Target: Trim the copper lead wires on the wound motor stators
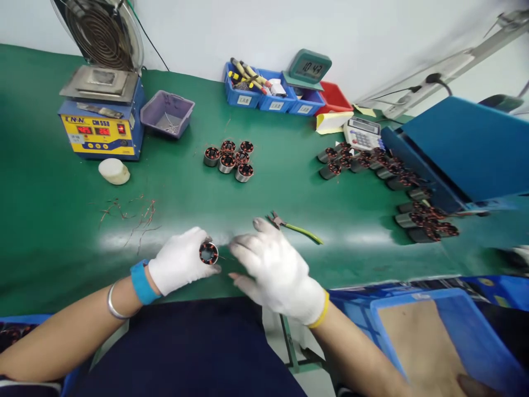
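My left hand (182,260), in a white glove, is closed around a small motor stator (209,253) with copper windings, its round opening facing up. Just to the right, my gloved right hand (275,270) hovers over the mat with its fingers apart and nothing visible in them; it is slightly blurred. A thin wire end sticks out of the held stator toward that hand. Beyond the right fingers lie wire cutters (295,226) with green handles. Loose copper wire scraps (142,218) are scattered on the green mat left of my left hand.
Several wound stators (227,161) stand mid-table, with more (388,165) beside a blue case (467,149). At the back left are a solder pot (101,129), a purple bin (165,116) and a white sponge-like block (114,171). A blue tray (413,298) sits at the lower right.
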Demonstrator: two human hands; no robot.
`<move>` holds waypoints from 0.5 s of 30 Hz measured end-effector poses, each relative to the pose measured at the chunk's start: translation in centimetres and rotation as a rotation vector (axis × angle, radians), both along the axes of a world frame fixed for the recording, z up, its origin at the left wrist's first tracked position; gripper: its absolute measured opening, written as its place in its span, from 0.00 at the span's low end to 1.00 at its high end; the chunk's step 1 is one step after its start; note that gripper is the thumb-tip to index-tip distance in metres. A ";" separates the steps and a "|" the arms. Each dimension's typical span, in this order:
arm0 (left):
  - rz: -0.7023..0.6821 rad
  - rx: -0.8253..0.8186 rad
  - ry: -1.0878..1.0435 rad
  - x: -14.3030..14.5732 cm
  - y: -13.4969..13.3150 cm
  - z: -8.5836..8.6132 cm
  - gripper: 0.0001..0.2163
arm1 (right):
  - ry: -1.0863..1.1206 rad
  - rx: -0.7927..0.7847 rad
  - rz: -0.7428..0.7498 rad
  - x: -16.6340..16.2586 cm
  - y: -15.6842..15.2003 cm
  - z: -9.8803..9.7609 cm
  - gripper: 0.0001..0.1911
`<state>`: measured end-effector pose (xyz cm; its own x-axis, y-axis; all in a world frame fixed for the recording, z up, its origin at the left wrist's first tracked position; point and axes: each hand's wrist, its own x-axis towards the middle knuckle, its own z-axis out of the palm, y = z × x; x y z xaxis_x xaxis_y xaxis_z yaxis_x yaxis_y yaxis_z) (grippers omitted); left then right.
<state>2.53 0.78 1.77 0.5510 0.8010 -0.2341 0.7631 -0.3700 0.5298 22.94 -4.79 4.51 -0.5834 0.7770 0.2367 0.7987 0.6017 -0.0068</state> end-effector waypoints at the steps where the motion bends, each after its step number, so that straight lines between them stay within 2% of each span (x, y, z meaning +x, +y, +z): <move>1: 0.007 -0.003 0.001 0.0 0.0 0.0 0.18 | -0.053 0.012 0.014 -0.9 -0.1 -0.3 0.13; 4: 0.020 0.000 0.019 0.1 -0.1 0.2 0.16 | -0.213 0.093 0.021 -2.1 -0.1 -1.8 0.11; 7: 0.022 0.025 0.046 0.1 -0.2 0.4 0.16 | -0.286 0.103 -0.018 -0.8 -0.1 -2.6 0.11; 11: 0.011 0.073 0.042 0.2 -0.5 0.4 0.14 | -0.159 0.129 -0.051 0.3 -0.2 -1.5 0.10; 15: 0.027 0.097 0.044 0.3 -0.7 0.3 0.14 | -0.103 0.096 0.006 -1.3 0.1 -1.4 0.13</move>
<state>2.82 0.07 2.06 0.5195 0.8356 -0.1785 0.7952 -0.3965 0.4587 21.64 -4.68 3.07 -0.6133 0.7500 0.2479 0.7883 0.6007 0.1328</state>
